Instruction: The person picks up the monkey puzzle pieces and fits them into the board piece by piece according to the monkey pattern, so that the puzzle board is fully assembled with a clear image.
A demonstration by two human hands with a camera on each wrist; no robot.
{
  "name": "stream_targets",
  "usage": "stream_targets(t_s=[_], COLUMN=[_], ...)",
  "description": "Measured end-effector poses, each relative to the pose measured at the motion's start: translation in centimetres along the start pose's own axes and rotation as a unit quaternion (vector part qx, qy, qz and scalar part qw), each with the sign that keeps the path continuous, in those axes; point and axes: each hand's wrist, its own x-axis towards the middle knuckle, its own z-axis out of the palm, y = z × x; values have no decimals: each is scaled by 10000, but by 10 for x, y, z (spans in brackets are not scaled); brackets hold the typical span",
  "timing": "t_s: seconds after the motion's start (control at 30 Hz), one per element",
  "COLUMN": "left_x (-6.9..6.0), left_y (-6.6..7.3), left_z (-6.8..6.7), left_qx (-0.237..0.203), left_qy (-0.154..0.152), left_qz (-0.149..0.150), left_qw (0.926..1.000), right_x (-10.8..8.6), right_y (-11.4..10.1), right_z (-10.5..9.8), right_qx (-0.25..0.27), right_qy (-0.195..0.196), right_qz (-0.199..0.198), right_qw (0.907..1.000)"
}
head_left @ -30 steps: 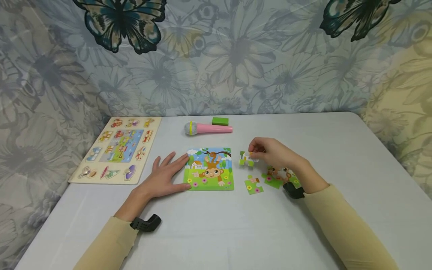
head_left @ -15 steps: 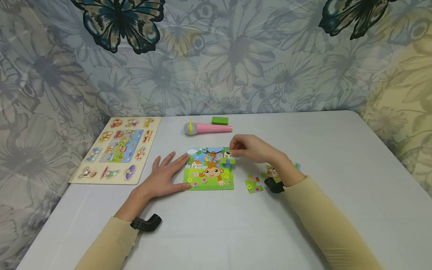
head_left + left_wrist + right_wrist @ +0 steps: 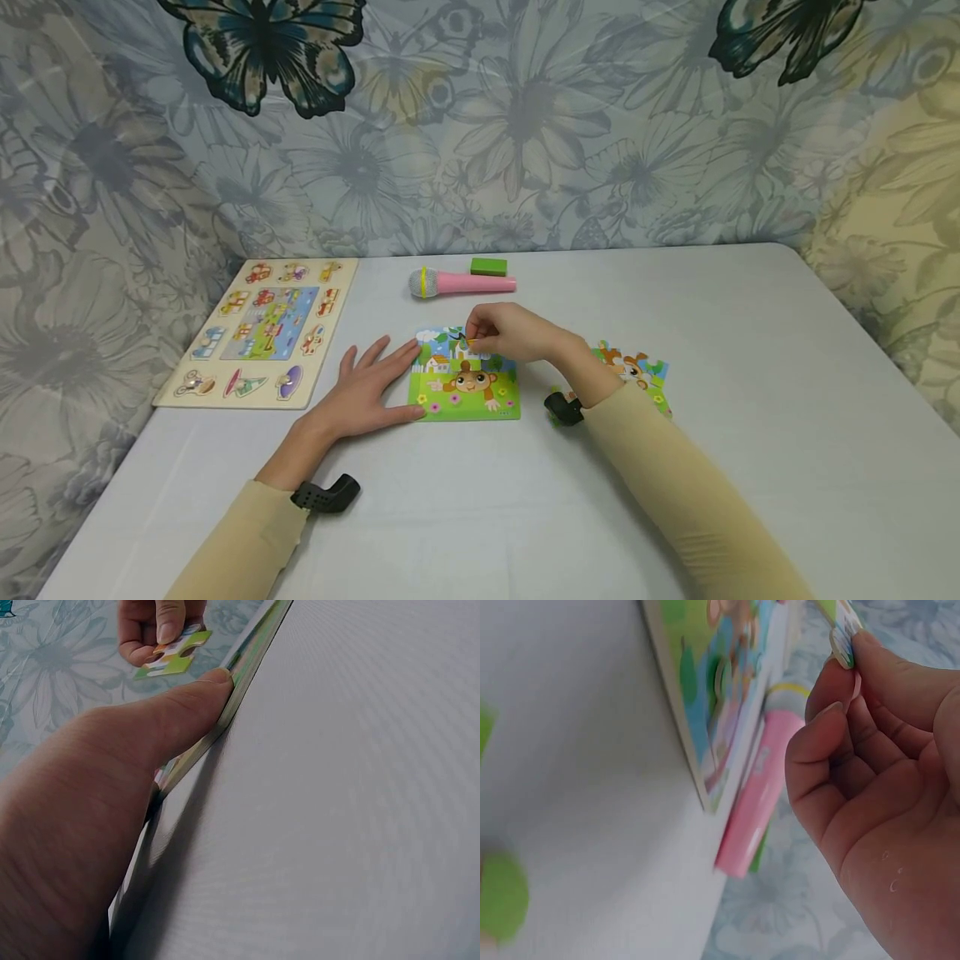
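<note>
A square monkey picture board (image 3: 468,400) lies at the middle of the table. The left hand (image 3: 367,400) rests spread at its left side, with fingertips and thumb touching the edge; the left wrist view shows the thumb (image 3: 180,712) against that edge. Above the board's upper part, the right hand (image 3: 517,332) pinches a puzzle piece (image 3: 461,357) between thumb and fingers. This piece (image 3: 174,661) shows green and white in the left wrist view, held off the board. In the right wrist view the right hand (image 3: 885,772) grips it by one edge.
Several loose puzzle pieces (image 3: 652,375) lie right of the board, partly hidden by the right forearm. Behind the board are a pink toy microphone (image 3: 476,284) and a green block (image 3: 489,267). A wooden peg puzzle (image 3: 300,385) lies at the left. A patterned cloth stands behind the table.
The right hand has moved left with the pinched piece, from beside the loose pieces to above the board. The left hand has stayed in place.
</note>
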Motion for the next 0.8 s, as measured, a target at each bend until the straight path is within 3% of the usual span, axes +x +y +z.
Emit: stream_targets(t_s=[0.5, 0.8], left_x=[1, 0], left_y=[-1, -3], left_z=[1, 1], left_qx=[-1, -5], left_qy=[22, 37], left_qz=[69, 50], left_qw=[10000, 10000], right_x=[32, 41], right_y=[-4, -10], right_z=[23, 30], right_qx=[69, -418], right_qy=[-435, -414], right_qz=[332, 387], right_qw=[9985, 9975])
